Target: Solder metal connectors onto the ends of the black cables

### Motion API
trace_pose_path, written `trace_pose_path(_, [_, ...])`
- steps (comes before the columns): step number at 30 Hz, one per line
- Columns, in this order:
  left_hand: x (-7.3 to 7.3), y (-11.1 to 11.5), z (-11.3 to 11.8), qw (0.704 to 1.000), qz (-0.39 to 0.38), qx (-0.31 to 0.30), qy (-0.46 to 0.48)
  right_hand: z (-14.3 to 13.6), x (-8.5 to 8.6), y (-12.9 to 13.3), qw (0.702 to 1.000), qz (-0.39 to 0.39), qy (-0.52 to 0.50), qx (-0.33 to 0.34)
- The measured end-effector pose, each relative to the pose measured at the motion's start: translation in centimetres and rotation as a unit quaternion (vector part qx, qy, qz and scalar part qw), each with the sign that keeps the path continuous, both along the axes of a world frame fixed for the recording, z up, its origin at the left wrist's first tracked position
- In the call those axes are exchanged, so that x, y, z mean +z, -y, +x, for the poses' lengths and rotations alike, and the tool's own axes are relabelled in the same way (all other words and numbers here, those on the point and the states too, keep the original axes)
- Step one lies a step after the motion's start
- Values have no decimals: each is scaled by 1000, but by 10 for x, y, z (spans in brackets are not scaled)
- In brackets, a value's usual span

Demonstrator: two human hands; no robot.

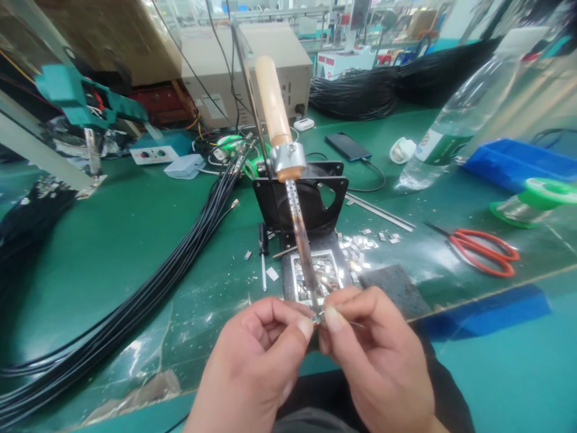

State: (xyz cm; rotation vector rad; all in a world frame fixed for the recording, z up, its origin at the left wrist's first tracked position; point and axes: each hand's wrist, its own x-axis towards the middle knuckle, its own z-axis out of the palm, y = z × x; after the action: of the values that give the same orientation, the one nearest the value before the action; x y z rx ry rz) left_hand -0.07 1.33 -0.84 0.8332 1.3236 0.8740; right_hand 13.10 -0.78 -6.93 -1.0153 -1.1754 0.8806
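My left hand point(264, 355) is closed, with thumb and forefinger pinching a small metal part point(316, 319) that shows a bit of colour; its exact kind is too small to make out. Opposite it, my right hand point(376, 355) pinches a thin piece of solder wire point(356, 325), whose end sticks out to the right. Both sets of fingertips meet just under the tip of a soldering iron point(303, 240). The iron has a wooden handle and points down, held in a black stand point(265, 201). Fingers partly hide the iron's tip and the part.
Behind my hands lies a metal-rimmed tray point(295, 273) of small metal pieces, with more scattered beside it. A screwdriver point(264, 255) and black cable bundle point(180, 264) lie left. Red-handled scissors point(484, 249), a solder spool point(527, 204), a bottle point(451, 129) and a phone point(348, 147) lie right.
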Motion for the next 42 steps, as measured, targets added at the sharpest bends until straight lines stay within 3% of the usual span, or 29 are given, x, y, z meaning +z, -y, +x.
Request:
trace_pose_path(8, [-9,10,-6,1000,1,-17,10,4,-2,2,999,25,14,17])
trace_pose_path(22, [-10,9,-6,999,12,-26,20,-1,3,-2,1000,13,-13,3])
trace_pose_path(42, [-2,-2,1,1000,18,21,13,-2,2,-3,999,0,-40,6])
